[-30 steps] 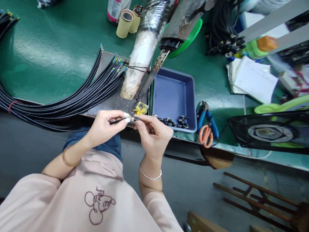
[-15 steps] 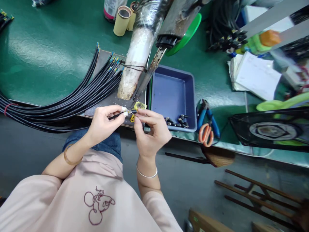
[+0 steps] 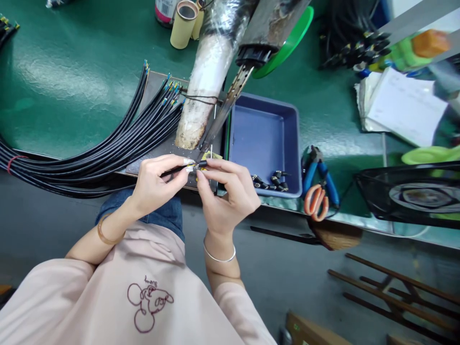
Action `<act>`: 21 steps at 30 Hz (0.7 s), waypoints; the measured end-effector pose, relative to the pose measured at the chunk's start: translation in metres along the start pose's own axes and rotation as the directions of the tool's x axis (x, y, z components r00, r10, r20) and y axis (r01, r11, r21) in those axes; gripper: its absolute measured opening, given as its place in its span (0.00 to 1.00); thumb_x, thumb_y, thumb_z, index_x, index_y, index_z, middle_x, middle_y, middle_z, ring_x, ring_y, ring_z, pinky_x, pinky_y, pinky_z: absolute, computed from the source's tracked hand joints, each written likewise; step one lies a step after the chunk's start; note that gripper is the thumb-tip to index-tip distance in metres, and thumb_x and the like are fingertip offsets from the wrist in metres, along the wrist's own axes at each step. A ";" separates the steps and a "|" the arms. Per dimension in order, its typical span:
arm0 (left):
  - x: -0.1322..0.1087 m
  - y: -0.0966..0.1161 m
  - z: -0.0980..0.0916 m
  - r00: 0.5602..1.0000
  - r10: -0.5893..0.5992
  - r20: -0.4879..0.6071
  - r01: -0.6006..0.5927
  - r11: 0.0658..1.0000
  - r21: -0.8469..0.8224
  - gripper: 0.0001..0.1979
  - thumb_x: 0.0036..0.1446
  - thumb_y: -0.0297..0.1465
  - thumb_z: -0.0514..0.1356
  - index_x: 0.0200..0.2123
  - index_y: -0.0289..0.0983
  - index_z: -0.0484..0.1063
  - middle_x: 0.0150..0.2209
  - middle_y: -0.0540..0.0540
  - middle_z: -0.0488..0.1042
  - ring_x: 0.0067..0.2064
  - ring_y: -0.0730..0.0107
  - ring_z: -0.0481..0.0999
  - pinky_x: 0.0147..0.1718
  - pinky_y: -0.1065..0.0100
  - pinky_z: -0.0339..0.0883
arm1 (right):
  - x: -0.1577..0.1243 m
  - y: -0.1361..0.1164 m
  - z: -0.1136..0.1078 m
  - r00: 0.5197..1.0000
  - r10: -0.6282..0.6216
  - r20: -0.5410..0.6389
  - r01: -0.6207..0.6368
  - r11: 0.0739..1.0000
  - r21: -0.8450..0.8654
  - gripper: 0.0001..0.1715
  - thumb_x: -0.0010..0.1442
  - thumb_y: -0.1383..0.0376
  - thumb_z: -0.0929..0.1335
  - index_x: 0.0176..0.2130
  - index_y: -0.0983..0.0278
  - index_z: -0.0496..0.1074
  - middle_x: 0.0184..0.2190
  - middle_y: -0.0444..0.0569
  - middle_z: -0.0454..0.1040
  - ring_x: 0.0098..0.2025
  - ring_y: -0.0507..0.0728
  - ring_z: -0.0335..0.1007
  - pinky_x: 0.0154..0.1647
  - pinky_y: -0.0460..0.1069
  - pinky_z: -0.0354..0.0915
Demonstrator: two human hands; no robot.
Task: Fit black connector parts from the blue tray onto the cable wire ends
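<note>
My left hand (image 3: 158,183) pinches a black cable (image 3: 175,170) close to its stripped end, where thin coloured wires show. White coverings wrap the tips of its thumb and index finger. Facing it, my right hand (image 3: 232,191) grips a small black connector (image 3: 202,164) between thumb and fingers, its back end against the cable's wires. Whether wire and connector are joined I cannot make out. Just above the hands, a soldering iron (image 3: 223,108) points down beside a thick wrapped white tube (image 3: 196,100). A yellow piece (image 3: 212,155) lies partly hidden behind my right fingers.
A bundle of black cables (image 3: 108,143) curves in from the left over a dark board (image 3: 154,86). Right of the hands stands a blue tray (image 3: 264,139) with several connectors inside. Farther right lie blue-handled cutters (image 3: 328,187), orange-handled scissors (image 3: 316,202), papers (image 3: 402,110) and a black fan-like object (image 3: 413,191).
The connector and the wire end have come closer together, and my right index finger now lies along the connector. The view has shifted slightly, with the tray and tools appearing farther right.
</note>
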State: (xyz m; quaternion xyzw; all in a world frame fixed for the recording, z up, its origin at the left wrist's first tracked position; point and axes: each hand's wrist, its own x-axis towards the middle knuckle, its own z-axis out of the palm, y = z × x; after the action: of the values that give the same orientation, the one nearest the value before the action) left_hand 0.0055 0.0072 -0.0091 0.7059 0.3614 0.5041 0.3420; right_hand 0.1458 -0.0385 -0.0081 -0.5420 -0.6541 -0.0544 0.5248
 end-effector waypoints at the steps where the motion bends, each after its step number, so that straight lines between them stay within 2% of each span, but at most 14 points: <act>1: 0.000 0.000 0.000 1.000 -0.015 0.003 0.015 1.000 -0.004 0.08 0.55 0.21 0.61 0.33 0.34 0.81 0.29 0.48 0.82 0.28 0.75 0.78 0.27 0.76 0.68 | 0.000 -0.001 0.000 1.000 -0.006 -0.002 0.006 1.000 -0.012 0.09 0.59 0.74 0.73 0.36 0.60 0.75 0.38 0.43 0.81 0.39 0.53 0.80 0.43 0.50 0.77; 8: 0.000 0.003 0.000 0.986 -0.168 0.022 0.169 0.981 -0.092 0.06 0.54 0.25 0.61 0.31 0.34 0.80 0.30 0.47 0.82 0.28 0.74 0.76 0.27 0.75 0.69 | -0.004 -0.005 -0.001 1.000 -0.001 -0.001 0.001 0.999 -0.049 0.08 0.60 0.72 0.72 0.36 0.59 0.73 0.40 0.45 0.82 0.40 0.55 0.81 0.41 0.51 0.80; 15: 0.000 0.005 -0.002 0.959 -0.275 0.068 0.282 0.951 -0.130 0.06 0.54 0.28 0.61 0.29 0.34 0.78 0.24 0.49 0.75 0.25 0.77 0.69 0.25 0.76 0.64 | -0.004 -0.006 -0.003 0.999 -0.014 0.030 0.015 0.999 -0.039 0.09 0.60 0.73 0.71 0.35 0.59 0.70 0.40 0.47 0.82 0.41 0.55 0.81 0.40 0.50 0.80; 21: -0.001 0.006 -0.005 0.940 -0.305 0.150 0.326 0.936 -0.137 0.06 0.54 0.28 0.60 0.26 0.33 0.75 0.23 0.50 0.72 0.24 0.77 0.66 0.25 0.75 0.62 | -0.005 -0.006 -0.006 0.998 -0.004 0.062 0.003 1.000 0.004 0.10 0.59 0.73 0.72 0.34 0.60 0.70 0.40 0.47 0.82 0.40 0.54 0.81 0.41 0.49 0.80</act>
State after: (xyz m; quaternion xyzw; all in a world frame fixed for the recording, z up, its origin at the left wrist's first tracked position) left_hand 0.0016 0.0042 -0.0032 0.6395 0.4064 0.4242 0.4960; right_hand 0.1443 -0.0476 -0.0064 -0.5412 -0.6711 -0.0370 0.5053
